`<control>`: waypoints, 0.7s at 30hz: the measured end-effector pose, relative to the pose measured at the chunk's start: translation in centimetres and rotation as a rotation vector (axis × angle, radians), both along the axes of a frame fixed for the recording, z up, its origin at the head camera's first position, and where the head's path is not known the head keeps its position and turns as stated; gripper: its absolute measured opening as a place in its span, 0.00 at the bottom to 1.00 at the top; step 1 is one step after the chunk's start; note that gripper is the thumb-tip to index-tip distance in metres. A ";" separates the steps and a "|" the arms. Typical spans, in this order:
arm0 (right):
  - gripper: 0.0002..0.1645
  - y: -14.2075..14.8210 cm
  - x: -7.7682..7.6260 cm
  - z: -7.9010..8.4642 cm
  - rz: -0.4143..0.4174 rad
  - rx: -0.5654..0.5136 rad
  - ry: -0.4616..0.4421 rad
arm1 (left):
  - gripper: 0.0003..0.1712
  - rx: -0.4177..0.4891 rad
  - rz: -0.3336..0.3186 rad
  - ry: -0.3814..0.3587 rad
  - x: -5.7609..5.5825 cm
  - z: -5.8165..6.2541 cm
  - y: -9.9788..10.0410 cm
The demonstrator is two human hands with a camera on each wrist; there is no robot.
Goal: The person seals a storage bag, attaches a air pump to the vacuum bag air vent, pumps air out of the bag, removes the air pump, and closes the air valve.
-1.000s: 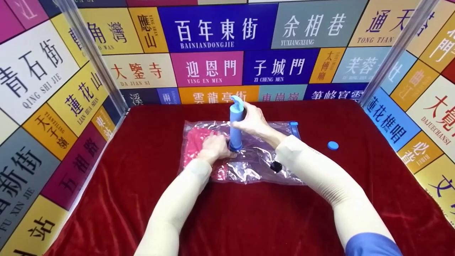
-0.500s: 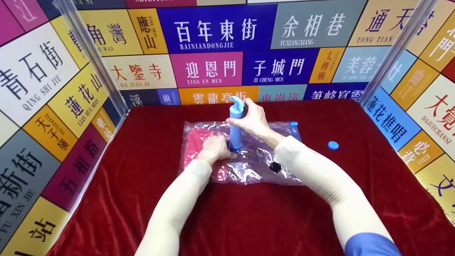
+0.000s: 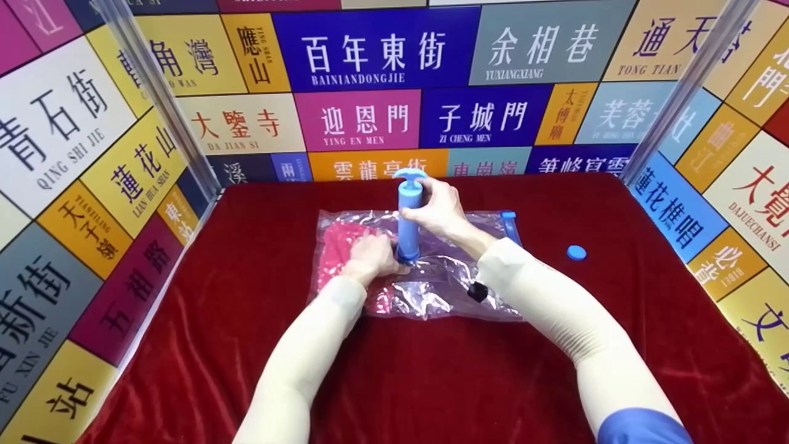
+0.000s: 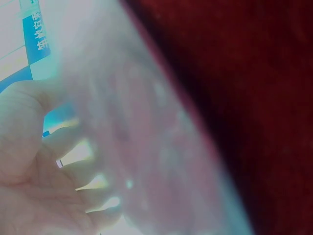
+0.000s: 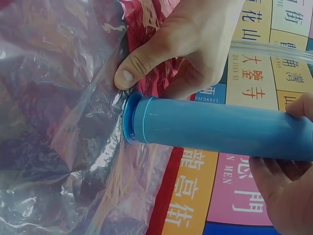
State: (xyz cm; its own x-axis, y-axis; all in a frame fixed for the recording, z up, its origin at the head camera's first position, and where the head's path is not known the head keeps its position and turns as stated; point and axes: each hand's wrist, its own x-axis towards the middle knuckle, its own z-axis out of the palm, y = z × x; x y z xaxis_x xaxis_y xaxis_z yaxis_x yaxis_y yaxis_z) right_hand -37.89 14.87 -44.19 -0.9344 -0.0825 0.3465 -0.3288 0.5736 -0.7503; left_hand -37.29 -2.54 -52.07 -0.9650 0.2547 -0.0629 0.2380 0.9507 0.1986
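Observation:
In the head view a blue hand pump (image 3: 408, 216) stands upright on a clear vacuum storage bag (image 3: 444, 296), its T-shaped handle (image 3: 410, 175) on top. My right hand (image 3: 439, 203) grips the upper barrel, with thumb and fingers on opposite sides. Low beside the pump's foot, my left hand (image 3: 372, 256) holds the bag. In the right wrist view its thumb (image 5: 142, 66) lies on the plastic next to the blue flange (image 5: 129, 117) at the pump's end. Pink stuff (image 3: 345, 246) fills the bag's left part. Blurred plastic hides the left fingertips in the left wrist view.
A round blue cap (image 3: 576, 253) lies on the red cloth (image 3: 400, 382) to the right. A blue slider (image 3: 509, 216) sits at the bag's right edge. A small black thing (image 3: 478, 291) shows on the bag near my right sleeve. Printed panels (image 3: 376, 49) wall the table.
The pump's handle has turned from nearly end-on to broadside. My right thumb moved off the barrel, then came back against it. My left hand has stayed in place.

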 end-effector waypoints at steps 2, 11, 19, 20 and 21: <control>0.32 0.0 0.0 0.0 0.006 -0.007 -0.010 | 0.46 -0.001 0.006 -0.002 0.0 0.0 0.0; 0.23 -0.1 -0.2 -0.2 0.057 -0.042 -0.023 | 0.47 0.011 0.019 -0.009 0.0 0.1 0.1; 0.48 -0.3 0.1 -0.6 0.018 -0.052 -0.067 | 0.49 0.013 0.025 -0.009 0.1 0.1 0.1; 0.50 -0.4 0.1 -0.7 0.004 -0.046 -0.061 | 0.49 0.014 0.024 -0.008 0.1 0.1 0.1; 0.51 -0.5 0.2 -0.8 -0.010 -0.033 -0.052 | 0.49 0.014 0.025 -0.007 0.1 0.1 0.1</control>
State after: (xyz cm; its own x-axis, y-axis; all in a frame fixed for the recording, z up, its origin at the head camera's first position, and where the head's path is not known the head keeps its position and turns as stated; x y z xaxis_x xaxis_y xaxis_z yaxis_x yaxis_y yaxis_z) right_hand -37.68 14.33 -45.02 -0.9519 -0.0620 0.3000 -0.2832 0.5512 -0.7848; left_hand -37.15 -2.43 -51.95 -0.9705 0.2318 -0.0660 0.2132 0.9535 0.2132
